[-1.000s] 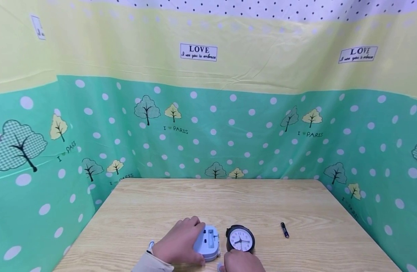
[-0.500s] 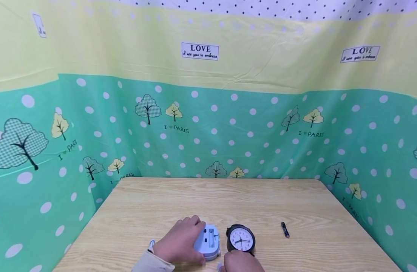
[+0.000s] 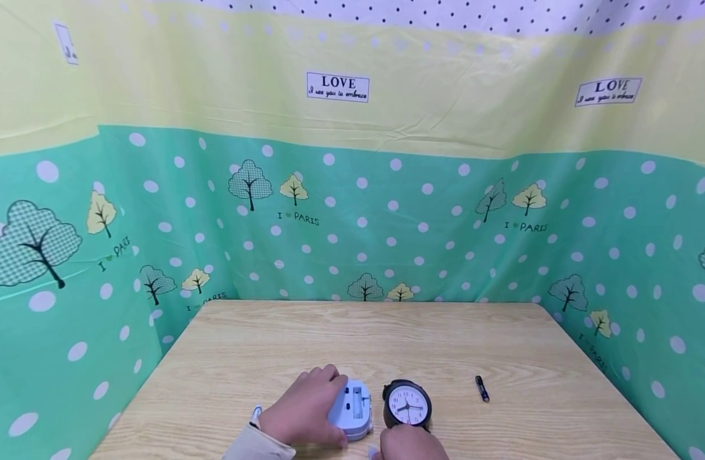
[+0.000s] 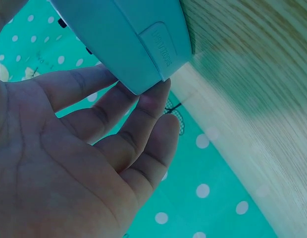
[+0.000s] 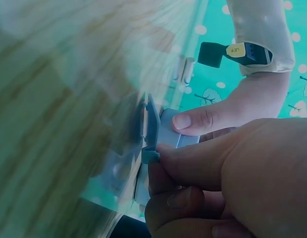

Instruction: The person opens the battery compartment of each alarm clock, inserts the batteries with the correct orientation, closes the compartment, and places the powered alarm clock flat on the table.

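A light-blue alarm clock [image 3: 356, 418] lies back up on the table, its battery slot [image 3: 357, 402] uncovered beside two small black knobs. My left hand [image 3: 306, 409] grips it from the left, fingers along the far side and thumb at the near edge. In the left wrist view, fingertips press against the clock's side [image 4: 138, 39]. My right hand [image 3: 409, 442] is just right of and nearer than the clock, pinching a small light-blue plastic piece [image 5: 151, 156] between thumb and index finger. Most of that piece is hidden in the head view.
A black round alarm clock [image 3: 407, 404] with a white dial stands right behind my right hand. Further right lies a small dark cylinder [image 3: 481, 388], like a battery. The wooden table [image 3: 375, 332] ends at a green and yellow patterned curtain [image 3: 387, 223] at the back and sides.
The view has shifted very slightly. Both hands and the two clocks hold nearly the same places, and the left hand keeps its grip on the light-blue clock.
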### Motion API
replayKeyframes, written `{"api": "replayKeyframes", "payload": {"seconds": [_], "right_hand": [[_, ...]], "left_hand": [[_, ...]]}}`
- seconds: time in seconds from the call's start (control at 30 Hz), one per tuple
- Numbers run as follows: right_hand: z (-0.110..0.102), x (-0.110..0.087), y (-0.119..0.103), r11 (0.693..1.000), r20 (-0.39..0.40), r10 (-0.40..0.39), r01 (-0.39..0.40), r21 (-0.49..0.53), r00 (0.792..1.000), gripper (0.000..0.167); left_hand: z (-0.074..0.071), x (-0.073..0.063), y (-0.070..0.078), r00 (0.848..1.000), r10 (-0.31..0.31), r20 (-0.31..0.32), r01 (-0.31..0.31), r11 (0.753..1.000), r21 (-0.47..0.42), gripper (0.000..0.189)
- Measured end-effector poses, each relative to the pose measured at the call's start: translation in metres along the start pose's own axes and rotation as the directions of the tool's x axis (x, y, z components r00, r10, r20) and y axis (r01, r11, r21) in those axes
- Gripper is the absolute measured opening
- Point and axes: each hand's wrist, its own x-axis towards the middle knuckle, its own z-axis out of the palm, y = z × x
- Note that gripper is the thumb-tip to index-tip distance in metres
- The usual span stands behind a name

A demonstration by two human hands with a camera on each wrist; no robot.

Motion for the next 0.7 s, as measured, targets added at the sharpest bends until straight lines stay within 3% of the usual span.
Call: {"api": "replayKeyframes", "payload": {"seconds": [0.53, 0.7], "right_hand": [[-0.0005, -0.0029, 0.0001, 1.0, -0.048, 0.002, -0.003, -0.029, 0.999, 0.033], [-0.0013, -0.0026, 0.0003, 1.0, -0.02, 0.006, -0.007, -0.017, 1.0, 0.032]], "left_hand": [[0.0001, -0.0007, 0.0005, 1.0, 0.011, -0.013, -0.01, 1.0, 0.015, 0.104], [0.0005, -0.0003, 0.0005, 1.0, 0.002, -0.007, -0.002, 1.0, 0.003, 0.103]]}}
